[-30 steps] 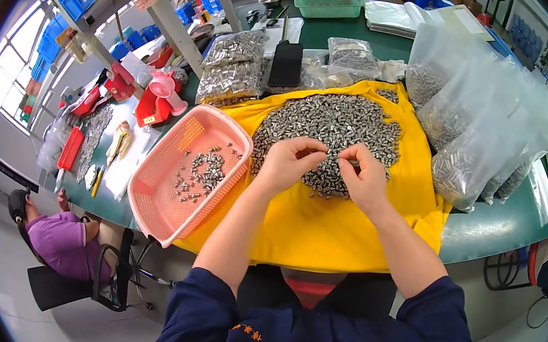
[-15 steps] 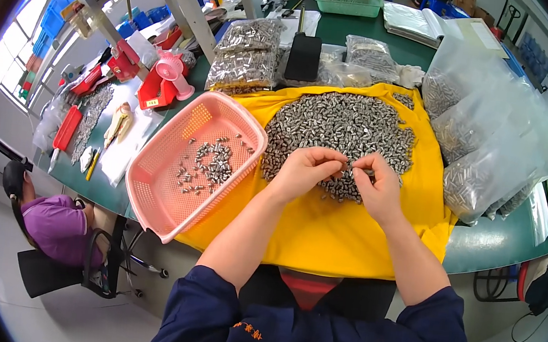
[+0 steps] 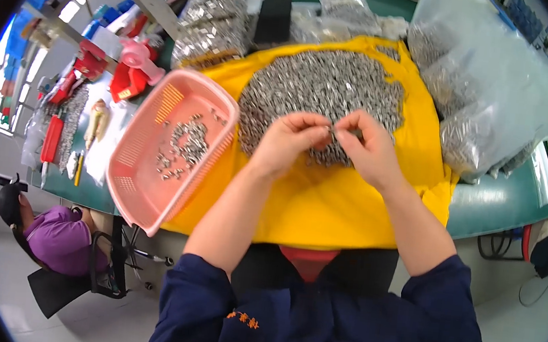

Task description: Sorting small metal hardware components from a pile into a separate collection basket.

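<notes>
My left hand (image 3: 288, 140) and my right hand (image 3: 371, 153) meet fingertip to fingertip above the near side of a heap of small silvery metal parts (image 3: 324, 76). Thumb and forefinger of each are pinched together. Whatever lies between the fingertips is tiny and mostly hidden, so I cannot make it out. Under the heap spreads a yellow cloth (image 3: 323, 209). To the left, a pink plastic basket (image 3: 127, 185) rests partly on the cloth, with a scatter of similar metal parts (image 3: 190, 141) inside.
Clear bags (image 3: 216, 25) of metal parts and a black box-like object (image 3: 274, 21) line the far side. Large filled plastic bags (image 3: 475, 99) crowd the right. A pink fan (image 3: 138, 56) and red bin (image 3: 126, 82) stand left. A person in purple (image 3: 63, 239) sits at lower left.
The whole view has shifted, so the table's things appear higher and further left. Both hands stay pinched together over the heap's near side.
</notes>
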### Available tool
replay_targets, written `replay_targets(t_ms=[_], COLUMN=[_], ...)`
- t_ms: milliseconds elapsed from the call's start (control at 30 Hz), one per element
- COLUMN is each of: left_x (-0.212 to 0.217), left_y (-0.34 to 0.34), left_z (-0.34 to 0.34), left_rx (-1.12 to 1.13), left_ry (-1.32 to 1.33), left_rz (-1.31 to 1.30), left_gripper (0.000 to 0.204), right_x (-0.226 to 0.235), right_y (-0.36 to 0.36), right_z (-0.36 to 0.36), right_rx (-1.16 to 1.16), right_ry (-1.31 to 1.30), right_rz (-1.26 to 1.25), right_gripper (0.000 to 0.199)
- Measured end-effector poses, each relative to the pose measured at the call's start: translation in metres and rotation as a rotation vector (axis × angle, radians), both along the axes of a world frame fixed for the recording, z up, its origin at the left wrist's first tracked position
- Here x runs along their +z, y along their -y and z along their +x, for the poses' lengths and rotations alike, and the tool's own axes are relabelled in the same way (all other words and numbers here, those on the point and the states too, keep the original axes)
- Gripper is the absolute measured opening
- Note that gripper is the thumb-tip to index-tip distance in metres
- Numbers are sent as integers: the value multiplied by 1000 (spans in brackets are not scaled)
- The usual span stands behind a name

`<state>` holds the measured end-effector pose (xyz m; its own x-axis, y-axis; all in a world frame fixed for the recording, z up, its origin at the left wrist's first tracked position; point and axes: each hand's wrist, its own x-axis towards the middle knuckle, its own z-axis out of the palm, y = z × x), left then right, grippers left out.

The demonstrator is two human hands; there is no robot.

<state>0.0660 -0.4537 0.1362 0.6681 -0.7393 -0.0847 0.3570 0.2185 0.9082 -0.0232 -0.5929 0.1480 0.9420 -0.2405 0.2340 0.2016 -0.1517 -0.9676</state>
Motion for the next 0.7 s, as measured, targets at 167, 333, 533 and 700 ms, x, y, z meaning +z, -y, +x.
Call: replay_targets(t_ms=[167,333,533,700], left_x=[-4,-6,-4,-1], left_y=[1,2,0,2], left_z=[3,-1,-1,-2], left_rx=[-90,-57,-49,17], left_ry=[-80,-78,-7,182], left_rz=[-138,-86,-64,80], left_gripper=[17,17,15,13], right_x=[10,2,9,7], right_y=[0,3,1,2], right_z=[0,-2,-4,-4], right_rx=[23,-15,-31,-107], right_ry=[-17,11,7,106], right_rz=[14,15,-99,-518], right_gripper=[7,6,6,5])
